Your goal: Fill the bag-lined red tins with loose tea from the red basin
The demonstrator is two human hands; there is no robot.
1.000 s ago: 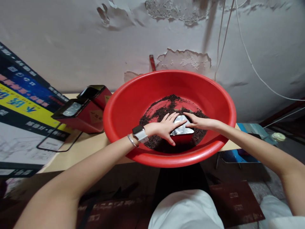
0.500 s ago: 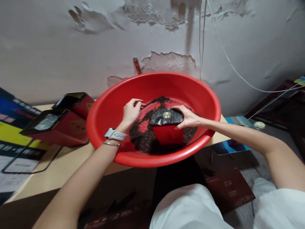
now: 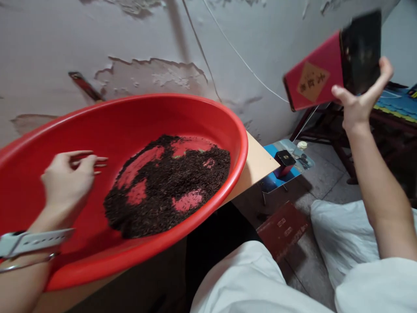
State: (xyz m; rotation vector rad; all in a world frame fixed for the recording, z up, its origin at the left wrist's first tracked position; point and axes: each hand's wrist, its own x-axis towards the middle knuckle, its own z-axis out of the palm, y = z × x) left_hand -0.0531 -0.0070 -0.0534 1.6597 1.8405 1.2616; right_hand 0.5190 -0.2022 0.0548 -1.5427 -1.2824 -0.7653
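My right hand (image 3: 356, 102) is raised at the upper right, its thumb and fingers closed around a red and black tea box (image 3: 321, 76). The box is tilted and shows a gold diamond label with dark characters. Over the left part of a large red basin (image 3: 208, 115) hovers my left hand (image 3: 70, 182), with loosely bent fingers, a gap between them, and nothing visible in them. Dark loose tea leaves (image 3: 182, 178) are spread on the basin's bottom, to the right of my left hand, with patches of red showing through.
The basin rests on a pale wooden table (image 3: 259, 163). Beyond its corner, a low blue-patterned table (image 3: 273, 182) carries a small dark box (image 3: 284, 163). A dark red box (image 3: 282, 230) is on the floor. White cords hang along the peeling wall (image 3: 234, 52).
My right hand has lifted the tea box out of the basin, up and to the right. The view has turned right. My left hand has stayed over the basin's left part.
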